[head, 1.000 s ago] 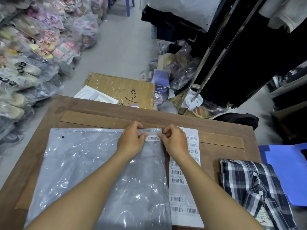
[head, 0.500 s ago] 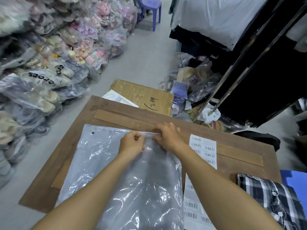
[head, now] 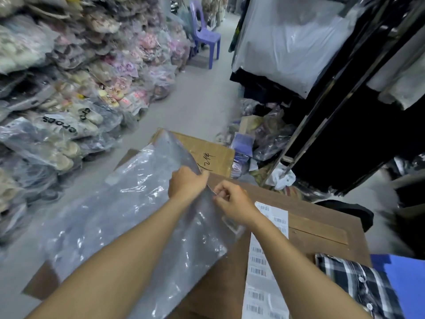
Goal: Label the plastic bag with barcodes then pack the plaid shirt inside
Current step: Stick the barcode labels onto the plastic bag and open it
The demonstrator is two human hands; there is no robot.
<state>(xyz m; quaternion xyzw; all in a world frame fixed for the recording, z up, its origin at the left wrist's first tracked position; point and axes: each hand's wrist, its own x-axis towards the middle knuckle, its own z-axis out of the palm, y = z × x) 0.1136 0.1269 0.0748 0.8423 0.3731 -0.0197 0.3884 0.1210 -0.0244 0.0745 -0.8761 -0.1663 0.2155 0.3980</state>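
Note:
The clear plastic bag is lifted off the wooden table and tilted up to the left. My left hand grips its top edge. Just to the right, my right hand pinches the same edge near the zip strip. A white sheet of barcode labels lies flat on the table under my right forearm. The folded plaid shirt, dark with white checks, lies at the table's near right corner. Whether a label is stuck on the bag cannot be made out.
A cardboard box stands on the floor beyond the table. Bagged shoes are heaped along the left. A purple plastic chair stands down the aisle. Dark garment racks rise on the right, and something blue lies beside the shirt.
The bag lay flat on the table with both hands pressing a label near its top edge; now both hands have lifted that edge up and left. The view has tilted upward.

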